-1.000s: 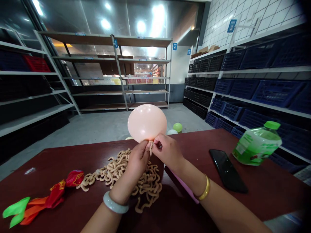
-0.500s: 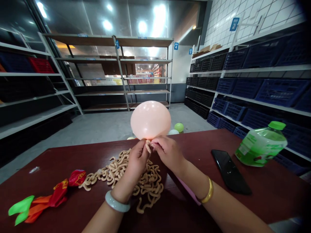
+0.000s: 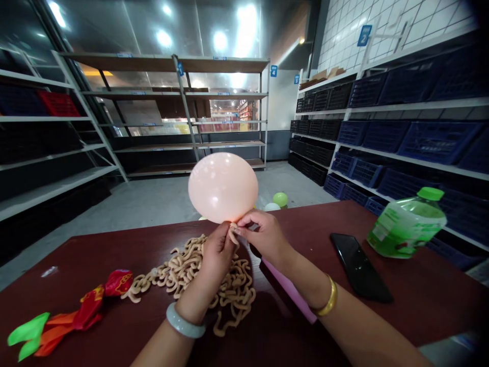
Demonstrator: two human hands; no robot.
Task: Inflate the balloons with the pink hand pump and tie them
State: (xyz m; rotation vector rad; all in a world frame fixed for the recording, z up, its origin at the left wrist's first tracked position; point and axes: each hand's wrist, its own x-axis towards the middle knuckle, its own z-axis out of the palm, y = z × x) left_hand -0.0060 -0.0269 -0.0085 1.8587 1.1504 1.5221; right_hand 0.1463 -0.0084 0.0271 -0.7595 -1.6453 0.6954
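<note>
A peach inflated balloon (image 3: 223, 187) stands above the table's far edge, neck down and leaning left. My left hand (image 3: 219, 248) is closed round its neck, thumb and fingers pinched. A short beige curled strand (image 3: 234, 234) sticks out at the neck, between both hands. Thumb and forefinger of my right hand (image 3: 263, 234) pinch at the balloon's neck from the right; the exact contact is partly hidden. Under my left hand and wrist lies a heap of beige curly strands (image 3: 179, 270), trailing left across the table.
On the dark red table (image 3: 298, 239) lie a black phone (image 3: 359, 267), a green bottle (image 3: 407, 224), a pink strip (image 3: 292, 290), and red, orange and green limp pieces (image 3: 87, 306) at left. Balloons (image 3: 280, 199) rest on the floor beyond. Shelves with crates (image 3: 439, 145) stand right.
The balloon has tilted and shifted left, its neck staying between my hands. My right forefinger has risen a little and the fingers look more spread from the palm. The view has shifted slightly.
</note>
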